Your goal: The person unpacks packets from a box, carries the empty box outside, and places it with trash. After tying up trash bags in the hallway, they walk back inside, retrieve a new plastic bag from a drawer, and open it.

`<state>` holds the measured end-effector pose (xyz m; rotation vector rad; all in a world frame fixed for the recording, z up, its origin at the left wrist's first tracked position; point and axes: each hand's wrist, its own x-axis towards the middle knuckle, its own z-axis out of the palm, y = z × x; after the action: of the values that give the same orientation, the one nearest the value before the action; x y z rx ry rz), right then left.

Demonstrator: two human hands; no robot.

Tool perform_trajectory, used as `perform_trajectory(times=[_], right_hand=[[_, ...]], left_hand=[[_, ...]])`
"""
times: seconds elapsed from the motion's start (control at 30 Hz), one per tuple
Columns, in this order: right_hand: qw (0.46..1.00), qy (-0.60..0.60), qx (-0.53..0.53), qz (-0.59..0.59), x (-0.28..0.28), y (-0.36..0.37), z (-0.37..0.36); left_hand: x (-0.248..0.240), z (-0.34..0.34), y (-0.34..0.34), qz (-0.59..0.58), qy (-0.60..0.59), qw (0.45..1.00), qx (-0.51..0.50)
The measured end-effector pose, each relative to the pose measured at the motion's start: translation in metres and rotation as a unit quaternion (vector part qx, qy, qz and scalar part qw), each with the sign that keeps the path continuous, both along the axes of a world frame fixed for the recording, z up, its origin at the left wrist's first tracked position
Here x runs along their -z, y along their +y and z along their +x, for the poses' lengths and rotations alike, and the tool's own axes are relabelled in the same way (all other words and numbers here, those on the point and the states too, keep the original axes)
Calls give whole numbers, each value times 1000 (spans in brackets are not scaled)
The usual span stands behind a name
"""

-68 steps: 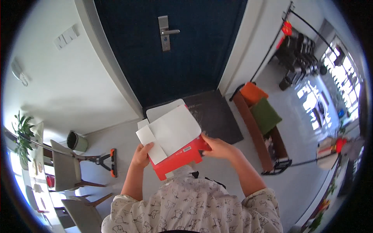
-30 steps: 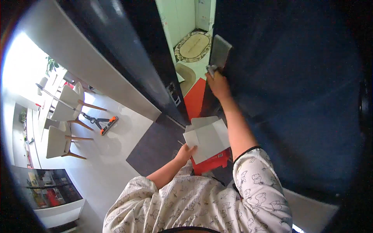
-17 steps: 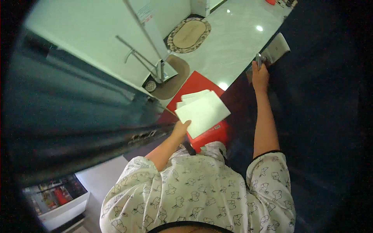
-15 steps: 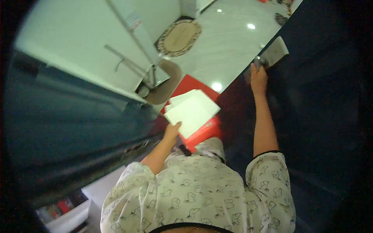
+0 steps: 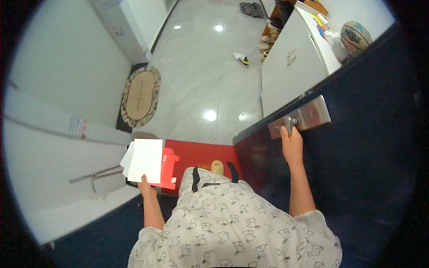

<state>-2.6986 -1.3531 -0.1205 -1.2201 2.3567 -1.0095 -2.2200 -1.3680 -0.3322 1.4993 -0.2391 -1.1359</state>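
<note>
Left hand: closed on the lower edge of stiff white flat sheets and a red cardboard carton, thumb on top, probably so one pinch keeps the loose layers together.
Right hand: wrapped around a silver metal lever handle on a dark navy door, presumably to steady it; hence, perhaps, all the cardboard in the other hand.
Cardboard's place: out at the person's left, apart from the door, likely for clearance.
Underfoot: one tan laced shoe on a red rectangular mat; the other foot is hard to make out.
Hidden: left fingers beneath the sheets, so layers can't be counted; thin grey metal bars disappear behind them.
</note>
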Motion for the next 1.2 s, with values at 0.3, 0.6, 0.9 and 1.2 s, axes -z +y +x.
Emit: perform_trajectory(times=[0.3, 0.6, 0.9, 1.2], right_hand=[[957, 117, 216, 151, -51, -39, 38], [832, 133, 290, 454, -66, -61, 64], [966, -118, 12, 231, -73, -376, 16], [903, 85, -305, 292, 17, -725, -124]], left_hand=[[28, 33, -264, 6, 16, 990, 142], [-35, -15, -571, -11, -97, 962, 254], [-50, -146, -757, -57, -42, 955, 286], [-13, -102, -870, 7, -191, 960, 204]])
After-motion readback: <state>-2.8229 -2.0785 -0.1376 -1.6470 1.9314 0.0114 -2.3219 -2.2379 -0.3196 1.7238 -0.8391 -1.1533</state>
